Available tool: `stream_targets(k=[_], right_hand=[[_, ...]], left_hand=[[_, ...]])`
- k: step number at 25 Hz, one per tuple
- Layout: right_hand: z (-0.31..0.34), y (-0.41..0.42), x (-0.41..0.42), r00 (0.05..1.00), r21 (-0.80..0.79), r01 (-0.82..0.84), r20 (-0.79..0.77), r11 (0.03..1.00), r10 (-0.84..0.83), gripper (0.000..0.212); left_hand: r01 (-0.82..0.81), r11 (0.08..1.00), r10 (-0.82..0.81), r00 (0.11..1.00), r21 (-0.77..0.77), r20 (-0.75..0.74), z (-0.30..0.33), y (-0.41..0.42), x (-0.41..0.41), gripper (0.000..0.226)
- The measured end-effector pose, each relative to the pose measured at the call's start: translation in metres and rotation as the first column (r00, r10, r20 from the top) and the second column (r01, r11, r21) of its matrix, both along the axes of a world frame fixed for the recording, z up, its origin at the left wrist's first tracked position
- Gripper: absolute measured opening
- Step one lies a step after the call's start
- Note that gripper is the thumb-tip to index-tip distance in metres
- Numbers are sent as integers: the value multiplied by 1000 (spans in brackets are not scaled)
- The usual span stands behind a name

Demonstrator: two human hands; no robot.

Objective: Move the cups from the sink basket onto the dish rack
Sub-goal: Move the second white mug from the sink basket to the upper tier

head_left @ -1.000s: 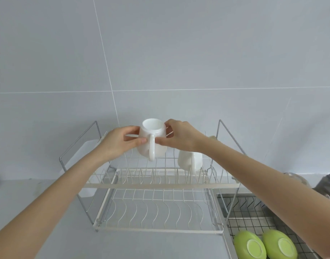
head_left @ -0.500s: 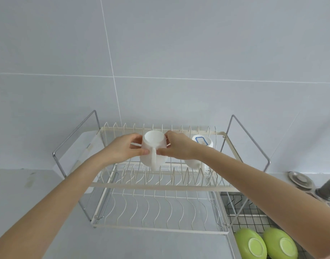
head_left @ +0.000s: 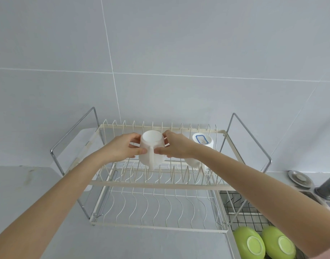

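A white cup (head_left: 151, 146) is held upside down over the upper tier of the two-tier wire dish rack (head_left: 160, 185), its handle facing me. My left hand (head_left: 123, 148) grips its left side and my right hand (head_left: 176, 146) its right side. The cup's rim is down among the upper prongs. A second white cup (head_left: 202, 144) with a blue-edged label on its base stands inverted at the right of the same tier, partly hidden by my right wrist.
Two green bowls (head_left: 263, 243) lie upside down in the black wire sink basket (head_left: 242, 215) at lower right. A metal lid (head_left: 299, 178) and a dark tap (head_left: 328, 189) sit beyond it. The rack's lower tier holds nothing. Tiled wall behind.
Both hands have lowered the cup from above the rack down onto the upper tier's prongs. My view has tilted down, so the rack shows more fully.
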State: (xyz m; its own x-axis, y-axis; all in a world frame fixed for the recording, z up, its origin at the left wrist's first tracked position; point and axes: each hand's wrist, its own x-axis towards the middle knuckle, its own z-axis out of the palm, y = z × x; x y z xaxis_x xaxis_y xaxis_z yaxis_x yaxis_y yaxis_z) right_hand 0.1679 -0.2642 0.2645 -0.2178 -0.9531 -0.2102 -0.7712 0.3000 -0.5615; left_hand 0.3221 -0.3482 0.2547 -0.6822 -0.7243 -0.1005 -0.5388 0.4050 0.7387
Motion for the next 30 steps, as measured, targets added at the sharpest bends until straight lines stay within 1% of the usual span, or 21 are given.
stream_targets(k=[3,6,8,11,13,14,15,17,21,24,27,30], right_hand=[[1,0,-1,1000,11,-2,-10,1000,2,55],[3,1,-1,999,33,-28,-45,999,29,62],[7,5,-1,995,43,-49,-81,998,53,67],[17,14,-1,982,39,-90,-163,995,95,73],[28,25,-1,956,39,-143,-253,989,149,72],[34,31,-1,942,35,-167,-290,985,170,70],[40,37,-1,931,24,-184,-316,983,182,69],[51,53,-3,913,-13,-209,-361,978,190,67],[70,92,-16,879,-78,-222,-448,972,165,63],[81,127,-31,872,-95,-202,-470,975,135,62],[87,162,-50,863,-113,-172,-497,979,94,62],[89,193,-72,869,-131,-130,-492,983,50,62]], left_hand=[[-8,999,8,1000,32,-2,0,0,0,48],[-3,999,2,1000,35,26,4,-1,2,61],[-6,1000,5,999,16,39,10,0,5,66],[0,999,4,997,-47,73,21,6,8,63],[21,992,-3,990,-123,143,30,14,8,62],[40,982,-3,981,-185,194,35,19,8,62],[61,965,2,970,-254,241,40,24,7,62],[102,923,10,958,-371,288,52,40,4,61],[146,844,67,926,-516,372,75,74,-6,66],[176,811,93,903,-559,419,89,105,-18,68],[216,795,69,896,-567,438,96,137,-34,69],[246,783,43,895,-571,444,101,167,-57,70]])
